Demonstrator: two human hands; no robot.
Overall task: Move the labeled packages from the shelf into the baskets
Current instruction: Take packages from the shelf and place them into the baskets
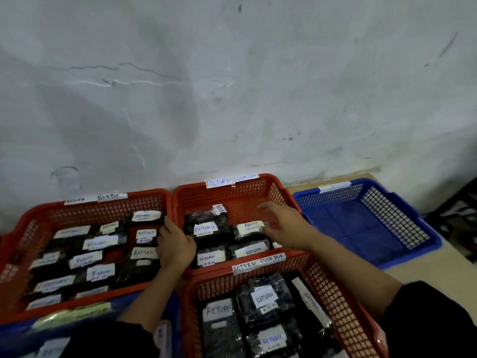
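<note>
Both hands work low in the middle red basket (278, 192): right hand (286, 226) spread loosely over a dark package (251, 229), left hand (175, 245) slack at the near-left rim. Best to lay packages flat, labels upward. Packages read "RETURN"; basket tags (231, 180) read "RETURN OVERDUE".

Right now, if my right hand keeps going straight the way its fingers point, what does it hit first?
Probably the back wall of the middle red basket; your right hand points up-left over its packages, though depth is unclear.

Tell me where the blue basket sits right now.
Head view, far right: the blue basket stands by the wall, beside the middle orange basket, holding no packages.
</note>
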